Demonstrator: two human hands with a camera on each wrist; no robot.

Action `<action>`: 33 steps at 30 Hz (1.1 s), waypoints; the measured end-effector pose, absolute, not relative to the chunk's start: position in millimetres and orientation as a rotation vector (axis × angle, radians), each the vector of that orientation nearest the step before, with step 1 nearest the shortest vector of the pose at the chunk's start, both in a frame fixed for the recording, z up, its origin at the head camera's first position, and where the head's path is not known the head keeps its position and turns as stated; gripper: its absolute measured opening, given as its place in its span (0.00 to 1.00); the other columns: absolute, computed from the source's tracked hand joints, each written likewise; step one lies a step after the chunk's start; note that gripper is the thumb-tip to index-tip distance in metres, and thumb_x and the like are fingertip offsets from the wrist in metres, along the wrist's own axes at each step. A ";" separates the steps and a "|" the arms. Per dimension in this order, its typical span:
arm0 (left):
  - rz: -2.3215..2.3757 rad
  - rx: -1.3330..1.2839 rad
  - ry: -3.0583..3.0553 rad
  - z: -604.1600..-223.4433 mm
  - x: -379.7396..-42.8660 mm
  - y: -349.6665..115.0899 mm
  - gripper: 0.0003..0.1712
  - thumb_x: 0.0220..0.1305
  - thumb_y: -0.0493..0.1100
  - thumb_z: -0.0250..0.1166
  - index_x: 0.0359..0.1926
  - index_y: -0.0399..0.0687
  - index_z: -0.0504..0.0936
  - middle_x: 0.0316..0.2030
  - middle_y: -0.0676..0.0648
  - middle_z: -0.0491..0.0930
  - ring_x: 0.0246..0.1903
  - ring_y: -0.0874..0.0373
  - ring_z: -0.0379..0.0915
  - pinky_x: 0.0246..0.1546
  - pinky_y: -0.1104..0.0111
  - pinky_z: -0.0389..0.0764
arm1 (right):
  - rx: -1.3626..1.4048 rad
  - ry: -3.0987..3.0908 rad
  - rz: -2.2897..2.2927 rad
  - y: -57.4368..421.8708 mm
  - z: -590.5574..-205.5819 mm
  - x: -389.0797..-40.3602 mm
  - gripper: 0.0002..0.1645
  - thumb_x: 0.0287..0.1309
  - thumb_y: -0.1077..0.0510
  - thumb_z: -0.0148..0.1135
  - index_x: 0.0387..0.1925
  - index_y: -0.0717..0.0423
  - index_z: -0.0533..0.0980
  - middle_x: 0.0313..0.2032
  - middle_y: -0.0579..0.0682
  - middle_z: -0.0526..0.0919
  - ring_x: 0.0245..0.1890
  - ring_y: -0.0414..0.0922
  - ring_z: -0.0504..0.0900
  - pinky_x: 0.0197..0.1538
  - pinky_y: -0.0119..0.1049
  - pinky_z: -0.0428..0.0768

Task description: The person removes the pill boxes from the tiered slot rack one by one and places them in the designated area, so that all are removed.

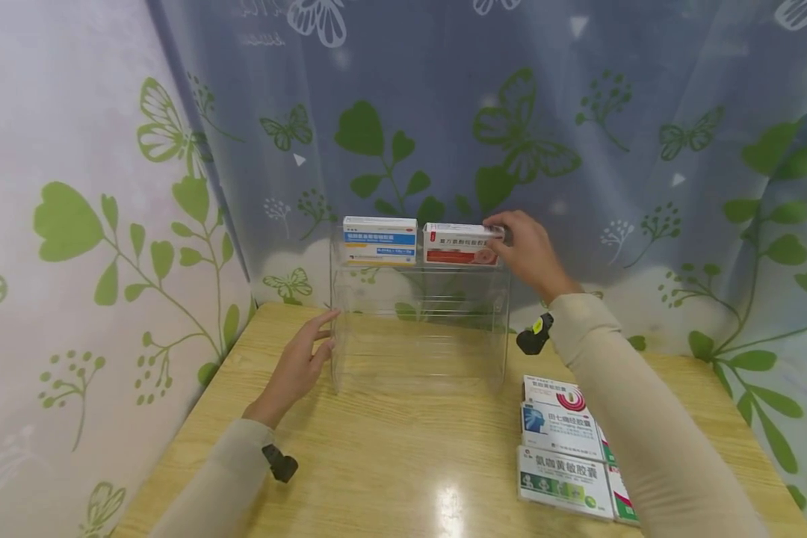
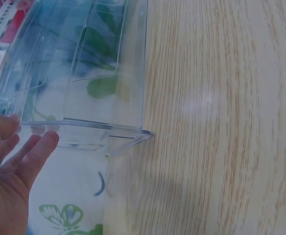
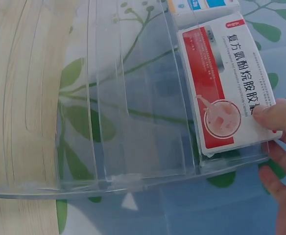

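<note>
A clear plastic tiered rack (image 1: 420,270) stands on the wooden table. On its top tier are two medicine boxes side by side. The left one (image 1: 379,237) is white, blue and yellow; the right one, a red-and-white medicine box (image 1: 453,255), bears Chinese lettering. My right hand (image 1: 534,250) pinches the right end of that red-and-white box, thumb on its front in the right wrist view, where the box (image 3: 231,73) leans back on the tier. With fingers fairly straight, my left hand (image 1: 296,368) touches the rack's left side panel (image 2: 84,126).
Several more medicine boxes (image 1: 565,474) lie in rows on the table at the right, partly hidden by my right forearm. Behind the rack hangs a blue cloth (image 1: 430,67) printed with leaves and butterflies. A pale printed cloth (image 1: 107,299) covers the left side.
</note>
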State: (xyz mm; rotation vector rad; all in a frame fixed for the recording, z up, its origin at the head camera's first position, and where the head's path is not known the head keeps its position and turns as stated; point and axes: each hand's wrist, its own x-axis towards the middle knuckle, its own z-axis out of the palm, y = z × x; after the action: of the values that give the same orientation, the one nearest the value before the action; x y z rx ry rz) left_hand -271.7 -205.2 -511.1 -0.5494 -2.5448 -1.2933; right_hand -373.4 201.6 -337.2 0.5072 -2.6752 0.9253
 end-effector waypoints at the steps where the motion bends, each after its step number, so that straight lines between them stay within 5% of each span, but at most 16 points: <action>1: -1.298 -0.546 -2.550 -510.4 -271.6 -205.0 0.34 0.84 0.34 0.57 0.85 0.53 0.63 0.81 0.37 0.63 0.70 0.33 0.77 0.56 0.53 0.94 | 0.509 -2.665 0.924 201.2 -336.5 -373.6 0.21 0.78 0.59 0.65 0.68 0.58 0.80 0.65 0.62 0.79 0.66 0.61 0.77 0.70 0.64 0.77; 7: -1.314 -0.546 -2.558 -508.3 -271.4 -203.3 0.35 0.84 0.33 0.57 0.85 0.52 0.63 0.82 0.37 0.63 0.70 0.33 0.76 0.56 0.52 0.94 | 0.549 -2.519 0.974 196.5 -325.1 -372.3 0.19 0.77 0.62 0.67 0.64 0.58 0.83 0.58 0.62 0.81 0.56 0.59 0.82 0.63 0.58 0.87; 13: -1.321 -0.545 -2.560 -506.2 -271.1 -202.6 0.34 0.85 0.34 0.57 0.85 0.53 0.63 0.81 0.37 0.63 0.70 0.33 0.76 0.56 0.52 0.93 | 0.567 -2.417 1.061 201.7 -303.3 -354.0 0.20 0.76 0.63 0.68 0.65 0.60 0.82 0.58 0.61 0.80 0.61 0.57 0.84 0.65 0.52 0.89; 22: -1.290 -0.544 -2.564 -506.1 -271.5 -202.6 0.34 0.84 0.33 0.57 0.85 0.50 0.63 0.81 0.36 0.63 0.69 0.32 0.76 0.56 0.51 0.94 | 0.568 -2.463 1.016 242.9 -295.3 -305.4 0.20 0.76 0.60 0.68 0.65 0.59 0.82 0.59 0.57 0.82 0.60 0.53 0.83 0.55 0.17 0.86; 27: -1.277 -0.529 -2.577 -506.9 -271.5 -203.3 0.34 0.85 0.34 0.57 0.85 0.50 0.63 0.81 0.38 0.63 0.69 0.34 0.77 0.56 0.53 0.93 | 0.566 -2.585 0.999 275.4 -312.9 -271.6 0.22 0.78 0.57 0.68 0.67 0.58 0.81 0.60 0.58 0.82 0.60 0.55 0.84 0.50 0.07 0.78; 33: -1.289 -0.532 -2.575 -508.0 -270.0 -204.5 0.34 0.85 0.34 0.57 0.85 0.52 0.63 0.82 0.38 0.63 0.69 0.35 0.77 0.56 0.54 0.94 | 0.607 -2.634 0.981 317.7 -348.6 -235.8 0.21 0.74 0.61 0.71 0.64 0.59 0.83 0.57 0.58 0.85 0.51 0.27 0.80 0.49 0.09 0.79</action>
State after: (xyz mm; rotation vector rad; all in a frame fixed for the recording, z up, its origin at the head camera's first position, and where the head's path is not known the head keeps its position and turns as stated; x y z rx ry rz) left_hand -270.0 -204.5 -508.0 -0.5324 -2.5751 -1.2891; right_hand -235.8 317.7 -348.6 0.6074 -2.6337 0.9811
